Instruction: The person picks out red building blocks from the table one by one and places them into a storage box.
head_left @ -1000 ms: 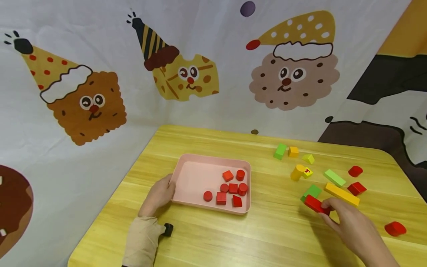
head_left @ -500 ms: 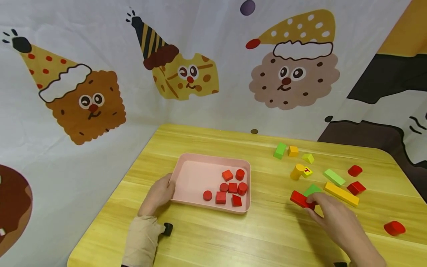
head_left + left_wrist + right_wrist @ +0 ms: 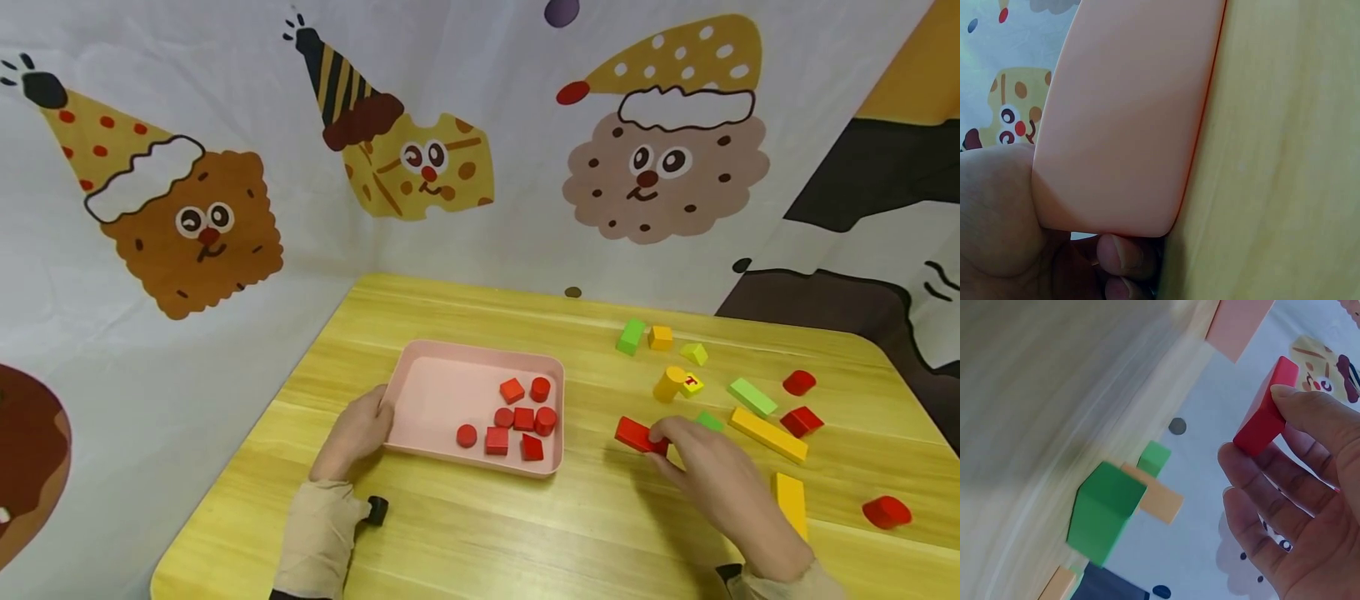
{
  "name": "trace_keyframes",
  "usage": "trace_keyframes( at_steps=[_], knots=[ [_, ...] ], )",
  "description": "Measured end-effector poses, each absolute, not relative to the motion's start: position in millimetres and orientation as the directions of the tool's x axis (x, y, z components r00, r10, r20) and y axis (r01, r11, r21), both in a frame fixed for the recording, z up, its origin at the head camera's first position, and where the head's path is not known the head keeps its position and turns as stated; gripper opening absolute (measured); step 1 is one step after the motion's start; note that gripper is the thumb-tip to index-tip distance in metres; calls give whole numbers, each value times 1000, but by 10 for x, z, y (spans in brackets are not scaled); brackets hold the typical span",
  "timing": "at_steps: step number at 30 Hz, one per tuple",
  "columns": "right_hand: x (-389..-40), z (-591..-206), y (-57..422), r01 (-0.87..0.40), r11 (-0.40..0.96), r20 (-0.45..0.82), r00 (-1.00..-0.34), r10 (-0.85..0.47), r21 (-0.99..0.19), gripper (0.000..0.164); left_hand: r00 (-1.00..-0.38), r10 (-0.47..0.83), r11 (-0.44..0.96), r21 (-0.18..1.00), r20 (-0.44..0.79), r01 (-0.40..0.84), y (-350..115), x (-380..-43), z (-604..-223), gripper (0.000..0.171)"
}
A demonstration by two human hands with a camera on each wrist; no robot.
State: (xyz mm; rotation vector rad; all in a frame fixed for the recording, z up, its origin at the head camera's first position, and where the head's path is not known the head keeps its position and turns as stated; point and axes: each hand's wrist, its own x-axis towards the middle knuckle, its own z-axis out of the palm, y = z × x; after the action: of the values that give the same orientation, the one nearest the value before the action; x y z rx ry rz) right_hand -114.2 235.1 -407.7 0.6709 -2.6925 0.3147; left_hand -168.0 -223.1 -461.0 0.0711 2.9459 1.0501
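Observation:
A pink tray lies on the table with several red blocks grouped toward its right side. My left hand grips the tray's left end; in the left wrist view the thumb is on one side of the tray wall and fingertips show at its lower edge. My right hand pinches a red rectangular block between thumb and fingers, just right of the tray. The right wrist view shows this red block raised, one end under the thumb.
Right of the tray lie green blocks, yellow blocks and an upright yellow cylinder. Three red pieces, including a red cylinder, lie farther right. A printed cloth hangs behind the wooden table.
My right hand has moved left with the red block, away from the loose blocks and closer to the tray. A yellow block shows beside the right wrist. My left hand keeps its grip.

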Motion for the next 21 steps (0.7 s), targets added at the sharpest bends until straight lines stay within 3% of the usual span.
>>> trace_keyframes(
  at_steps=[21],
  knots=[
    [-1270, -4065, 2006, -571, 807, 408, -779, -475, -150, 25, -998, 52, 780, 623, 42, 67, -2231, -1663, -4614, 30]
  ],
)
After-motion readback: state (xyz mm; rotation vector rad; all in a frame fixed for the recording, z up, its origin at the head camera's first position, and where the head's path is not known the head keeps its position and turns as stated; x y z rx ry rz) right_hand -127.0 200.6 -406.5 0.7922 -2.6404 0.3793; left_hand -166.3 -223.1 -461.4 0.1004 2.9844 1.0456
